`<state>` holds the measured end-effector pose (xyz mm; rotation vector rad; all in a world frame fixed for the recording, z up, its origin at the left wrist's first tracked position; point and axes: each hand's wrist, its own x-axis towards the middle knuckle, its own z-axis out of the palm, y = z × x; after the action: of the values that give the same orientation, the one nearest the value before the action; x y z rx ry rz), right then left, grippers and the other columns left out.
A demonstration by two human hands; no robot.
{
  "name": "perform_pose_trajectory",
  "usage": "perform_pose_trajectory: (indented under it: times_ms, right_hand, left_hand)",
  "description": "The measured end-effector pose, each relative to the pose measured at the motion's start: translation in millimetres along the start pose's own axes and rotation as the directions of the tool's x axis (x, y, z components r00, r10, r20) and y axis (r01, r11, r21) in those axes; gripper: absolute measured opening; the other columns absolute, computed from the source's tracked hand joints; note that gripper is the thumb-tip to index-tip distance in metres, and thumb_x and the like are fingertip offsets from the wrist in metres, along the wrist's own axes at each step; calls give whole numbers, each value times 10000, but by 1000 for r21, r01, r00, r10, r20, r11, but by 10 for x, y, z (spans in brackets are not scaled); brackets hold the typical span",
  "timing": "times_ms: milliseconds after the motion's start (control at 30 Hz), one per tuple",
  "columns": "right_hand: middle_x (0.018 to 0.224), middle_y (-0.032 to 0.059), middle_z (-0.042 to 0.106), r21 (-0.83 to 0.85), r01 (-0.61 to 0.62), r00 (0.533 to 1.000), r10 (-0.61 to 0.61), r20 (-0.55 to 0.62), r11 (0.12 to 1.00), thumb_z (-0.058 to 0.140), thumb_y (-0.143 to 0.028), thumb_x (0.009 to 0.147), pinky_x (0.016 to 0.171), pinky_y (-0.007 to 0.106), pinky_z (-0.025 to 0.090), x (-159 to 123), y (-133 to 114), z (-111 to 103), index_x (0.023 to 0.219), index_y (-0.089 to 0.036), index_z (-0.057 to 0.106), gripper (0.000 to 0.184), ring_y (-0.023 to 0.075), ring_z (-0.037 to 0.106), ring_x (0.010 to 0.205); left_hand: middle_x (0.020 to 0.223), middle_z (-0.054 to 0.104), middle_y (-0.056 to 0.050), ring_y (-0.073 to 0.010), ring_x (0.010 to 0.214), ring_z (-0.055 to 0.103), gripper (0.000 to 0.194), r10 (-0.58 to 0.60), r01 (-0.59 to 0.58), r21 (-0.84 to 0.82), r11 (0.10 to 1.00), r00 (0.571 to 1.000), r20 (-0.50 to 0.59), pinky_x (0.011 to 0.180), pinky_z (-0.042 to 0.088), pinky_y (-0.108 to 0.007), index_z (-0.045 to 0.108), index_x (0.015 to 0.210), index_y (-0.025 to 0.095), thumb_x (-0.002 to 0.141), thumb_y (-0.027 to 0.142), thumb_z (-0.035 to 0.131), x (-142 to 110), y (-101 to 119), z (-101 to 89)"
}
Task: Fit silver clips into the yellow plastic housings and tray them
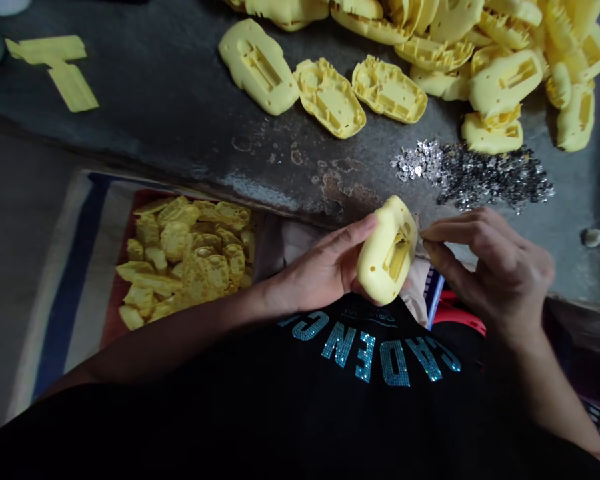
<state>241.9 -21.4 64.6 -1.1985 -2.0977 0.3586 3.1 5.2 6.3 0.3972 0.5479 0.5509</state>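
My left hand (330,270) grips a yellow plastic housing (380,270) in front of my chest, its recessed battery slot facing up toward me. Close to the housing's right edge, my right hand (485,260) has thumb and forefinger pinched together. Whatever lies between those fingertips is too small to make out. Beyond my right hand, a heap of small shiny metal pieces (495,175) is spread on the dark worktop (180,93).
More yellow housings (450,53) are piled at the back right, with a few single shells (260,67) beside them. Flat yellow pieces (73,73) lie at the left. Below the table edge, a container holds many yellow parts (190,253). A small whitish lump (593,237) sits far right.
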Motion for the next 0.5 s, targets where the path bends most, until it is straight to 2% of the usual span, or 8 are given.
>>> perform_pose_trajectory:
  times_ms: [67, 133, 233, 300, 433, 500]
  right_hand:
    - [1209, 56, 839, 100, -120, 993, 121, -5, 988, 891, -288, 1000, 878, 433, 650, 0, 67, 39, 1276, -325, 796, 294, 276, 797, 1079]
    - [1352, 80, 807, 234, -244, 970, 232, 78, 941, 938, -407, 963, 864, 415, 660, 22, 135, 89, 1375, -310, 759, 460, 288, 797, 1156]
    - [1386, 82, 788, 376, -353, 935, 303, 185, 857, 944, -487, 944, 846, 388, 674, 66, 177, 175, 1451, -298, 699, 594, 248, 803, 1069]
    - [1298, 63, 790, 395, -354, 935, 314, 163, 848, 948, -472, 936, 855, 389, 676, 83, 155, 238, 1424, -297, 700, 575, 228, 789, 1002]
    - [1258, 55, 762, 355, -216, 974, 227, 11, 909, 929, -346, 942, 888, 433, 669, 106, 85, 392, 1433, -339, 699, 542, 245, 763, 1024]
    - [1255, 55, 759, 335, -148, 984, 172, -41, 930, 918, -279, 939, 879, 442, 663, 149, 64, 470, 1442, -353, 699, 553, 247, 749, 1020]
  left_hand:
    - [1319, 845, -146, -299, 1031, 842, 700, 50, -49, 41, 998, 998, -31, 747, 674, -342, 763, 1400, 215, 912, 697, 907, -10, 3, 21]
    - [1266, 864, -127, -273, 1001, 848, 698, 131, -127, 100, 987, 991, -35, 764, 660, -314, 754, 1422, 218, 892, 621, 963, -29, 7, 37]
    - [1297, 869, -124, -271, 1143, 843, 694, 262, -261, 182, 948, 965, 17, 889, 651, -286, 749, 1467, 210, 874, 442, 1022, -88, 17, 28]
    - [1339, 860, -126, -254, 1157, 835, 713, 299, -300, 267, 916, 953, 43, 919, 640, -268, 751, 1521, 211, 883, 382, 1019, -159, 31, -5]
    - [1151, 881, -87, -144, 787, 765, 772, 306, -259, 480, 838, 952, -22, 686, 573, -209, 728, 1615, 210, 925, 452, 977, -353, 72, -100]
    - [1129, 879, -93, -140, 762, 745, 751, 343, -277, 529, 802, 939, -28, 667, 569, -210, 748, 1593, 187, 943, 502, 951, -443, 87, -154]
